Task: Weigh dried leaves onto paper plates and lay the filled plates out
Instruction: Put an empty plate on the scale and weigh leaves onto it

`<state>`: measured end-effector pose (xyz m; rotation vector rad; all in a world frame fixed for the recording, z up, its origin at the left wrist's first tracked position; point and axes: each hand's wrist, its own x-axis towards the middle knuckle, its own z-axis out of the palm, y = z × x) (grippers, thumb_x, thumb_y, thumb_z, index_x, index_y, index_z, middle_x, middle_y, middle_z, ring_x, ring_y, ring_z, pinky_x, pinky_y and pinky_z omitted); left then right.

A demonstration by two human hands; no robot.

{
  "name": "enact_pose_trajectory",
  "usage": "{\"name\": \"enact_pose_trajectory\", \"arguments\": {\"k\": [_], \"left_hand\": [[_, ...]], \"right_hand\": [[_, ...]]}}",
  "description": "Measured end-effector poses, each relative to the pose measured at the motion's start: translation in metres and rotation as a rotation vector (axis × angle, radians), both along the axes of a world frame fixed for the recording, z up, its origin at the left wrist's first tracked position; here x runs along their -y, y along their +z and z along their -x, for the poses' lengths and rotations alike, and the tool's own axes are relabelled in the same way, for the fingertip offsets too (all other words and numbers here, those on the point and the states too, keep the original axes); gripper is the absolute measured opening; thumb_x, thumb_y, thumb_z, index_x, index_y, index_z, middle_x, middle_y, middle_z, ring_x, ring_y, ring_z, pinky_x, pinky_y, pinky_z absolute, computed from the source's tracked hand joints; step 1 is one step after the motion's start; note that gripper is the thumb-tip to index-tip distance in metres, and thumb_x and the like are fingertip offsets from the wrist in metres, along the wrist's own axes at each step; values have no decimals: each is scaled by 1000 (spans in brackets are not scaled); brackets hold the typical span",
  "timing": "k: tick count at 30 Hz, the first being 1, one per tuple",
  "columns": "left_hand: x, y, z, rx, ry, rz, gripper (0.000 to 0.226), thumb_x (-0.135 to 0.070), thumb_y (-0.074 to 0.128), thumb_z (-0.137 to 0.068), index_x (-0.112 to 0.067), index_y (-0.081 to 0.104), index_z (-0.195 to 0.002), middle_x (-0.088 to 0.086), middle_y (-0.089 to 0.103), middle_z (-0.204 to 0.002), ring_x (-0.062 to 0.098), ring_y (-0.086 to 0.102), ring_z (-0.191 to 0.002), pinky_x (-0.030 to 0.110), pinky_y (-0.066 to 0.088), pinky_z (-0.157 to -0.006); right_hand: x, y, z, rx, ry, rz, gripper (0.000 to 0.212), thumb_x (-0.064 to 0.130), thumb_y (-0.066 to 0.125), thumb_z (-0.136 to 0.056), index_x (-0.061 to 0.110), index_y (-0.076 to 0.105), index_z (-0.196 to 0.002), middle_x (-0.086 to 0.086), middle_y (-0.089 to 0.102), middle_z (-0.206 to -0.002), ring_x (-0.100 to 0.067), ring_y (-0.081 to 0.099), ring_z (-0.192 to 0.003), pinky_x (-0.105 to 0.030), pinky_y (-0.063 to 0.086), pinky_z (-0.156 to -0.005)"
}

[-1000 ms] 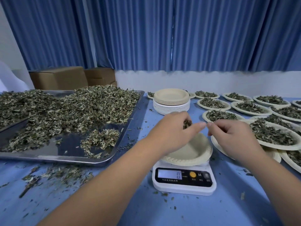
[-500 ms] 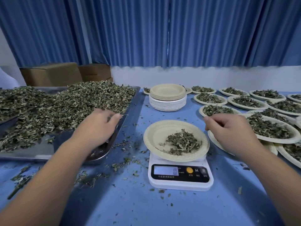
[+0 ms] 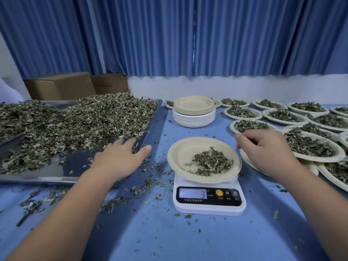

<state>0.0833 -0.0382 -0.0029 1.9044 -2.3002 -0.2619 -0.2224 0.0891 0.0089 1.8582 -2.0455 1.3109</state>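
A beige paper plate (image 3: 180, 153) with a small heap of dried leaves (image 3: 211, 162) sits on a white digital scale (image 3: 209, 198) whose display reads 3. My left hand (image 3: 120, 157) lies over the near right corner of the metal tray (image 3: 56, 172), fingers spread beside the big pile of dried leaves (image 3: 84, 123). My right hand (image 3: 263, 149) hovers just right of the plate, fingers loosely curled, nothing visible in it. A stack of unused plates (image 3: 194, 112) stands behind the scale.
Several filled plates (image 3: 310, 146) cover the table's right side, some overlapping. Loose leaf bits (image 3: 143, 187) litter the blue table between tray and scale. Cardboard boxes (image 3: 60, 85) and a blue curtain stand behind the tray.
My left hand dropped leaves onto the plate, then moved left to the tray's corner. The scale reading went from 0 to 3. My right hand stayed beside the plate.
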Motion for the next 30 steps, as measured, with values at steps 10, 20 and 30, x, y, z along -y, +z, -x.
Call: {"name": "enact_pose_trajectory", "arguments": {"k": [10, 20, 30], "left_hand": [[-30, -11, -7, 121, -34, 140, 57, -64, 29, -95, -17, 48, -121, -2, 60, -95, 23, 58, -89, 35, 46, -71], [-50, -10, -18, 6, -23, 361, 43, -65, 33, -93, -25, 50, -90, -5, 56, -66, 12, 55, -57, 27, 42, -47], [-31, 3, -32, -222, -55, 263, 35, -53, 57, -89, -22, 59, -73, -2, 47, -37, 6, 38, -27, 14, 21, -31]], "right_hand": [[-3, 3, -1, -25, 7, 11, 40, 27, 58, -92, -4, 63, -68, 1, 35, -41, -10, 37, -44, -19, 29, -45], [-5, 5, -2, -16, 11, -8, 41, 27, 56, -93, -6, 61, -69, 4, 37, -41, -10, 38, -43, -19, 30, -45], [-6, 6, -2, -20, -1, -13, 41, 26, 57, -93, -7, 63, -71, 2, 32, -41, -10, 36, -42, -20, 29, -44]]}}
